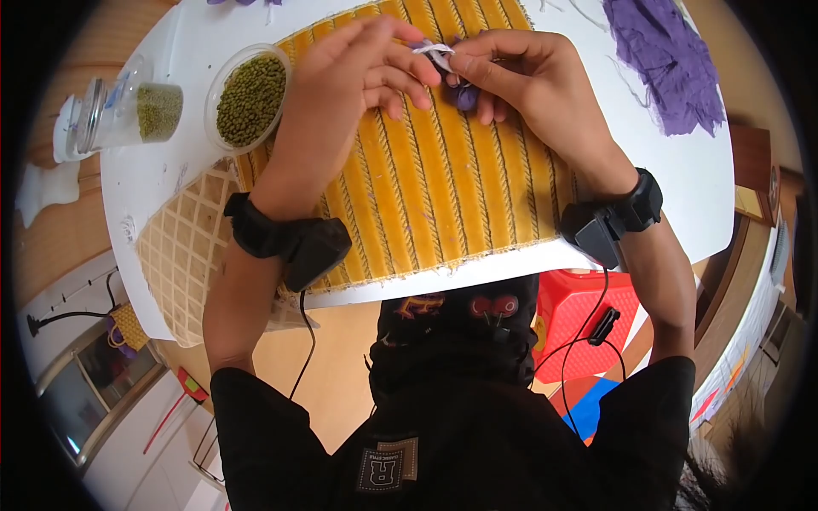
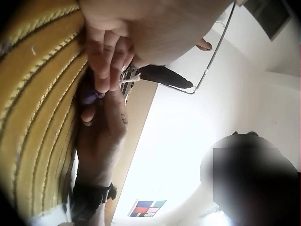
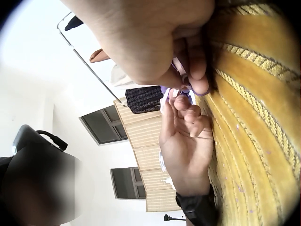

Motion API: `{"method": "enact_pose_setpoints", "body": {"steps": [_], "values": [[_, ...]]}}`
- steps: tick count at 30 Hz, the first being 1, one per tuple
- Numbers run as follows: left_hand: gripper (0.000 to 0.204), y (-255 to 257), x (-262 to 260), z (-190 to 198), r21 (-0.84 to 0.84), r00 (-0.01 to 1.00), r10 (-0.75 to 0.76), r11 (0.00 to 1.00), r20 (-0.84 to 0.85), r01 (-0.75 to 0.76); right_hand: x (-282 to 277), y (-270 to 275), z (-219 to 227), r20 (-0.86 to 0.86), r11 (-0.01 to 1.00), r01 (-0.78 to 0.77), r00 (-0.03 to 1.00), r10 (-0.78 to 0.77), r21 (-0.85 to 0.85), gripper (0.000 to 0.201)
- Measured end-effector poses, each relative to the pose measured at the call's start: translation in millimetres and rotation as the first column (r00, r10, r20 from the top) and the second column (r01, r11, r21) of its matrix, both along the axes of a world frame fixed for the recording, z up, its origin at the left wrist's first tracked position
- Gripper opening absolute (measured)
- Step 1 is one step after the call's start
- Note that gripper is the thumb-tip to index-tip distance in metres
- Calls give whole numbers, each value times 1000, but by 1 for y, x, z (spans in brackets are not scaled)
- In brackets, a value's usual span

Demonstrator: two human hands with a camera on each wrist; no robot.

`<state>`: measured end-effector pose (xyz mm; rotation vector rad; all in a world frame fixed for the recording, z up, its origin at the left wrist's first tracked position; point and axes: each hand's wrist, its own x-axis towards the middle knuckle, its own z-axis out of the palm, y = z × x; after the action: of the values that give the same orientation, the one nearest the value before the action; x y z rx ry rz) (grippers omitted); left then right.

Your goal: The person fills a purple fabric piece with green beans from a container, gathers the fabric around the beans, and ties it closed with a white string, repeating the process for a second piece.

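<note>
purple bundle [image 1: 464,98], small and crumpled, sat at the fingertips of the right hand [image 1: 550,89]. largest of all, a white table [image 1: 686,183] spread beneath and around the fingers. a yellow ribbed mat [image 1: 426,213] lay on it, directly below the fingers of both hands. to the left of the fingers and nearer the body, a tan lattice mat [image 1: 183,255] showed. a crumpled purple sheet [image 1: 665,64] lay well to the right of the fingers. the left hand [image 1: 349,81] had its fingers loosely curved and spread; the right thumb and index finger pinched the bundle. just left of the left fingers was a clear bowl [image 1: 211,102] of green beans [image 1: 251,100], and farther out, a lidded jar [image 1: 119,123]. smallest, a white strand [image 1: 433,49] reached from the right fingertips toward the left thumb; whether the left fingers touched it, i could not tell.
</note>
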<state>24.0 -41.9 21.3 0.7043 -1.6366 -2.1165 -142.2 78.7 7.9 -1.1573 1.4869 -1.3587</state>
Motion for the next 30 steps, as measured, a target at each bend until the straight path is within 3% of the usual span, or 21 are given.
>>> {"method": "enact_pose_setpoints", "body": {"steps": [4, 9, 13, 30], "values": [[19, -9, 2, -8, 27, 997, -17, 999, -78, 19, -1, 0, 0, 1, 1000, -23, 1000, 23, 8, 15], [17, 4, -2, -11, -275, 994, -66, 958, 85, 87, -1, -1, -1, 15, 1000, -16, 1000, 16, 3, 15], [15, 3, -3, -13, -218, 997, -77, 973, 25, 80, -2, -1, 0, -40, 1000, -9, 999, 10, 13, 15], [14, 11, -8, -17, -365, 996, -52, 928, 71, 74, 1, 0, 0, -6, 1000, 1, 1000, -1, -1, 13]]}}
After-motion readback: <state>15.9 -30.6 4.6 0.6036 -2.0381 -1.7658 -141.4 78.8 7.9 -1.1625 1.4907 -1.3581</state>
